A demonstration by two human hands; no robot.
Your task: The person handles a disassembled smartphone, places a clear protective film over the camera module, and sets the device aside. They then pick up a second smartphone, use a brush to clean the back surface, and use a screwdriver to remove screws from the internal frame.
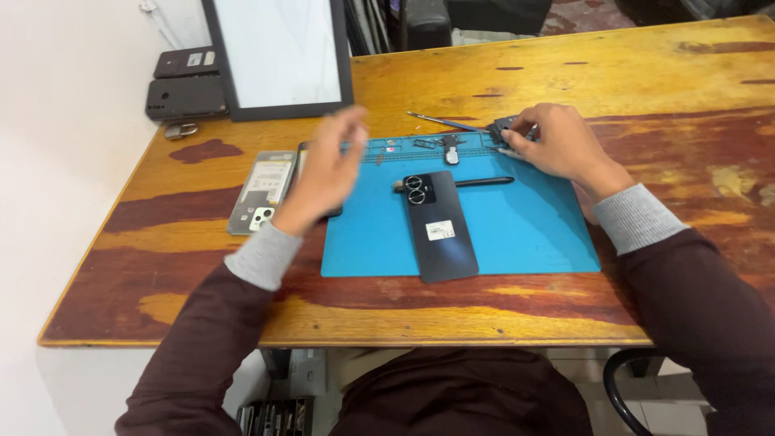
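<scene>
Fingers: left hand (323, 173) is raised above the table, blurred, fingers loosely spread and holding nothing visible; right hand (561, 145) has its fingers curled around a small dark part (502, 127) at the far edge of the mat.
Sleeves: both forearms wear dark maroon sleeves with grey cuffs, entering from the near edge.
Table: wooden table (484, 311), orange and dark red patches, worn finish.
Mat: blue mat (525, 234) lies flat at the table centre, between the two hands.
Phone: dark phone (438, 224) lies back side up on the mat, camera end pointing away, a white sticker on its back.
Pen tool: thin black pen-shaped tool (483, 182) lies on the mat just beyond the phone's far right corner.
Back cover: clear phone cover (262, 192) lies on the table left of the mat, just beside the left hand.
Small parts: several tiny pieces sit in the mat's far tray strip; too small to identify.
Tweezers: metal tweezers (444, 123) lie on the wood just past the mat, near the right hand.
Far left: a white panel with black frame (278, 56) leans upright; two dark phones (186, 85) lie beside it.
</scene>
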